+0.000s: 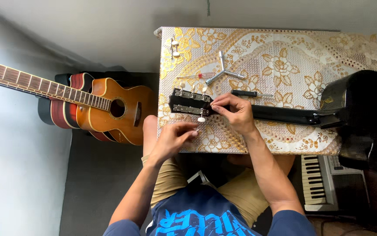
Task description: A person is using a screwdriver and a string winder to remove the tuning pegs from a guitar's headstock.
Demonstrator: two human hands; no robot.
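Right hand (234, 111) pinched black guitar headstock (188, 103) at tuner; left hand (175, 137) grip held a small part (possibly screw); steady neck firmly.

Single view, head-worn camera, looks straight down from above seated person. Table (284, 57) with gold floral cloth fills upper centre, at arm's length. Left hand (173, 140) and right hand (236, 111) sit mid-frame, forearms rising from bottom edge. Floor, acoustic guitar (110, 109) at left; keyboard (323, 179) at lower right. No second view.
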